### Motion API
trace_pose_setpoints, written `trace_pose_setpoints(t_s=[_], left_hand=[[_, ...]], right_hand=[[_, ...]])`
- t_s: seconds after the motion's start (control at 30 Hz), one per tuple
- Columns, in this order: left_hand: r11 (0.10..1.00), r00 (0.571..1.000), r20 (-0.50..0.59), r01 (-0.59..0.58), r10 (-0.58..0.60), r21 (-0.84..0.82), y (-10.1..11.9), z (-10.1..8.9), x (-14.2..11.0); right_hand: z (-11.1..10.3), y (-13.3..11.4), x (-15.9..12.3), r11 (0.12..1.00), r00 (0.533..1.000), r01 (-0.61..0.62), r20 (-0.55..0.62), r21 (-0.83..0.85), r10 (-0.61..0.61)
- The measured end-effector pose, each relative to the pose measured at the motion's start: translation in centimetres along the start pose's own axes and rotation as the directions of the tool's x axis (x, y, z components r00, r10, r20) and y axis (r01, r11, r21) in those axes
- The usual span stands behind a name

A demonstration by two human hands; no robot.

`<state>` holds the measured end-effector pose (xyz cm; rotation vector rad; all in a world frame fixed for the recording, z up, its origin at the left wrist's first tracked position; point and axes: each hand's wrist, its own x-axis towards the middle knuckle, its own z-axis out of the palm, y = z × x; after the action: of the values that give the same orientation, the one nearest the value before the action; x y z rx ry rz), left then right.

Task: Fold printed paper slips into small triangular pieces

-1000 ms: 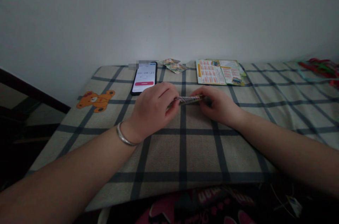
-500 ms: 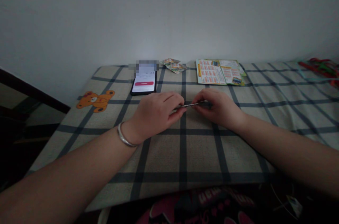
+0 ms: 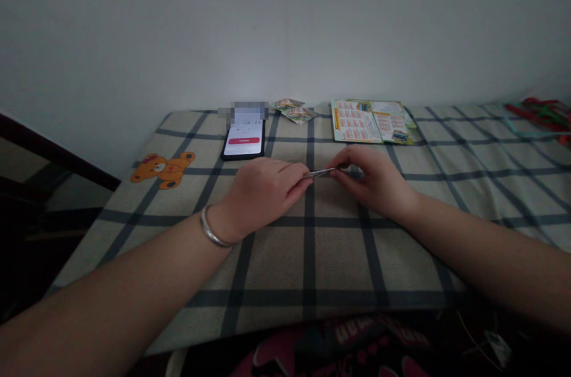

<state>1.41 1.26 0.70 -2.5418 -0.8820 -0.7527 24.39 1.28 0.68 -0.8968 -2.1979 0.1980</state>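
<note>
A thin piece of paper (image 3: 321,173), seen almost edge-on, spans the gap between my two hands above the table's middle. My left hand (image 3: 270,192), with a silver bangle at its wrist, pinches the left end between thumb and fingers. At the right end, the thumb and forefinger of my right hand (image 3: 375,181) close on the same paper. Its layers look slightly parted, and most of its printed face is hidden from this angle. Beyond my hands lie two small folded paper pieces (image 3: 300,115), printed and diamond-shaped, overlapping near the wall.
A phone (image 3: 244,142) with a lit screen lies behind my left hand. Printed calendar sheets (image 3: 357,122) rest at the back right. A flat orange bear cutout (image 3: 164,170) is on the left of the checked tablecloth (image 3: 285,270). Red and green items (image 3: 542,114) sit far right.
My right hand has shifted slightly right and up, its grip now nearer the paper's right end. The paper's layers show a little more apart. My left hand has hardly moved.
</note>
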Motion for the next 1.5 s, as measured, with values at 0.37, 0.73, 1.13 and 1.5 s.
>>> trace_pose_setpoints(t_s=[0.37,0.73,1.13,1.5], left_hand=[[0.979,0.999,0.035,0.022,-0.015,-0.205,0.3,0.0,-0.1],[0.967,0.995,-0.028,0.085,-0.094,-0.24,0.8,0.2,-0.2],[0.962,0.995,-0.002,0.098,-0.102,-0.255,1.1,0.0,0.1],[0.991,0.999,-0.043,-0.011,0.005,-0.131,1.0,0.0,0.1]], right_hand=[[-0.1,-0.1,0.1,0.993,0.994,0.107,0.023,-0.043,-0.106],[0.1,0.0,-0.4,0.993,0.986,0.113,-0.124,-0.023,-0.115],[-0.3,0.0,0.0,0.963,0.96,0.22,-0.143,-0.156,-0.242],[-0.2,0.1,0.3,0.948,0.954,0.245,-0.125,-0.201,-0.273]])
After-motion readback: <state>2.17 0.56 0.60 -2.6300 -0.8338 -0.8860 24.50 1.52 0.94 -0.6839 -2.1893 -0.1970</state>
